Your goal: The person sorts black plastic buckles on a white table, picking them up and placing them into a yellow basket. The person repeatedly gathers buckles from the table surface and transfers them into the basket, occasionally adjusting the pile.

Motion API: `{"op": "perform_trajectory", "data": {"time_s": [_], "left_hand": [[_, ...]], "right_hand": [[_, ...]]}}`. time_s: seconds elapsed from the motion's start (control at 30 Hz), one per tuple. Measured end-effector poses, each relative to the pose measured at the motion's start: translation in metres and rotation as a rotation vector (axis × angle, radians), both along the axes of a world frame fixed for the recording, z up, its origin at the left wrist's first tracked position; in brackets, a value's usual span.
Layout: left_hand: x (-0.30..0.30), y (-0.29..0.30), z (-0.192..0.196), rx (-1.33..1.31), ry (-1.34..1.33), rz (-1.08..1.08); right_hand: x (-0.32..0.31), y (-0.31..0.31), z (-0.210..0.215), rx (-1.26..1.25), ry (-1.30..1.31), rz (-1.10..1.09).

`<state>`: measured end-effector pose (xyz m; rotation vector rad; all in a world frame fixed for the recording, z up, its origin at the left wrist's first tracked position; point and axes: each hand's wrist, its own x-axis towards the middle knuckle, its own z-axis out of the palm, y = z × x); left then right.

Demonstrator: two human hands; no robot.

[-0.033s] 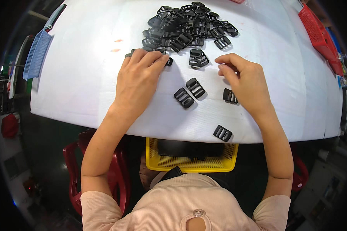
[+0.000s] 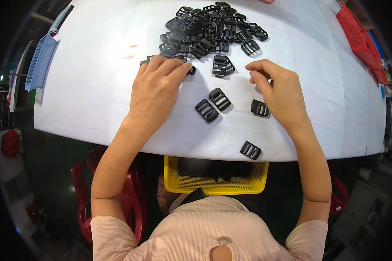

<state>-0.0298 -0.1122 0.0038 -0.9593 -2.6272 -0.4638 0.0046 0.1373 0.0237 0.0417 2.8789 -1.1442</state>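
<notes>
Nothing moved: left hand (image 2: pixel 157 89) flat over buckles (image 2: pixel 167 58), grip unclear; right hand (image 2: pixel 279 89) pinched, grip narrow.

Black plastic buckles (image 2: pixel 213 30) lie heaped — four loose ones (image 2: pixel 219 99) flat nearer the table edge.

Yellow basket (image 2: pixel 213 185) below table edge; red basket (image 2: pixel 361 41); blue tray (image 2: pixel 39 61).
</notes>
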Motion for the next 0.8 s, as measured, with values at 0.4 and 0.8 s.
{"op": "perform_trajectory", "data": {"time_s": [0.4,0.8], "left_hand": [[-0.006,0.045,0.012,0.212,-0.166,-0.111],[-0.025,0.055,0.004,0.145,-0.226,-0.199]], "right_hand": [[-0.02,0.033,-0.023,0.479,0.552,0.246],[-0.015,0.045,-0.008,0.144,0.274,0.173]]}}
